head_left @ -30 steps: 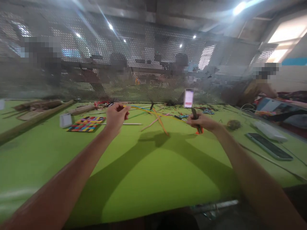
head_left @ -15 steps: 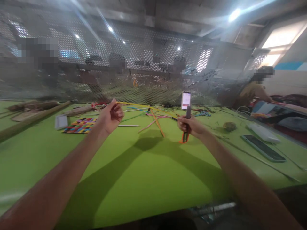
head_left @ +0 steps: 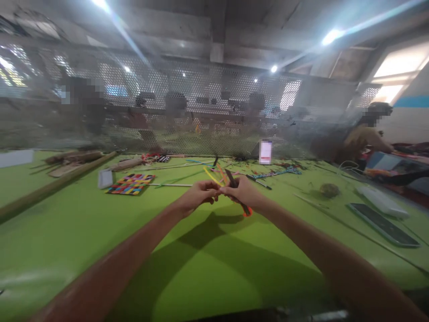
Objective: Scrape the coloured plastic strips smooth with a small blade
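Head view showed your left hand (head_left: 203, 196) meeting your right hand (head_left: 240, 190), which gripped a dark orange-ended tool (head_left: 245, 207). The yellow strip (head_left: 212, 175) angled away just beyond; whether your left pinched it was unclear. Strip-handling seemed in hand, next calling for steadiness.

Tabletop (head_left: 83, 237) done in lime grn, mat (head_left: 131, 184) checked w/ red, yellow & blue, strip (head_left: 212, 175) coloured yellow, dark tool (head_left: 231, 178) tipped orange.
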A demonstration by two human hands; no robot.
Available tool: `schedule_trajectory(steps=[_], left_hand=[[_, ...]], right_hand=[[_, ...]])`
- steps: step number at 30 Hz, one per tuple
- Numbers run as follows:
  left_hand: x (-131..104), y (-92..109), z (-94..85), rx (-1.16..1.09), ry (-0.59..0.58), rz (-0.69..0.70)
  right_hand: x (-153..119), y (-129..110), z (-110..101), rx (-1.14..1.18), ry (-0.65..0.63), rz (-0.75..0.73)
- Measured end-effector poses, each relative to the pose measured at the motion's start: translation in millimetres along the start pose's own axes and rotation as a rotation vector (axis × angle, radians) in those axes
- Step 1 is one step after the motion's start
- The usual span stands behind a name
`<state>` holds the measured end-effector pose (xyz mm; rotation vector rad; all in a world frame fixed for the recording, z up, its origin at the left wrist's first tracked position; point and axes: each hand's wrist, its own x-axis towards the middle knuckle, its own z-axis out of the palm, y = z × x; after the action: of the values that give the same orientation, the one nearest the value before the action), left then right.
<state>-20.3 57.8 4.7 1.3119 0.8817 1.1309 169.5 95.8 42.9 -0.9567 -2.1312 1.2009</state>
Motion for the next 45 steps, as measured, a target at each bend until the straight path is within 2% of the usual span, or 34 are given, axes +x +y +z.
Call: schedule_trajectory(steps=[5,11,14,17,20,22,27,34,36,40,45], left_hand=[[-1,6,-7.0,-0.053,-0.069,0.001],[-3,-1,2.4,-0.001,-0.065,-0.014],[-5,-1,5.1,0.045,-0.089,0.035],[-4,-2,5.1,0.052,-0.013,0.071],[-1,-4,3.6,-0.022,0.125,0.014],[1,-5,3.0,-0.067,0.167,-0.032],[-1,-2,6.2,-0.089,0.077,-0.04],[-12,9,14.0,-0.096,-0.014,0.036],[-14,10,15.4,-0.096,-0.04,0.059],[-15,9,17.9,-0.116,-0.049,0.074],[-17,9,18.6,-0.083,-0.104,0.082]], right_hand=[[-6,5,-2,0.027,0.011,0.067],[-17,15,-1,0.001,-0.01,0.033],[-19,15,4,0.016,-0.043,0.014],[-18,18,5,0.055,-0.061,0.006],[-15,22,3,0.019,-0.029,0.014],[-13,24,2,-0.043,0.025,-0.019],[-18,25,0,-0.174,0.076,-0.137],[-20,35,-1,-0.617,0.088,-0.406],[-22,33,1,-0.681,0.124,-0.418],[-32,18,8,-0.838,0.279,-0.411],[-34,16,12,-0.816,0.27,-0.414]])
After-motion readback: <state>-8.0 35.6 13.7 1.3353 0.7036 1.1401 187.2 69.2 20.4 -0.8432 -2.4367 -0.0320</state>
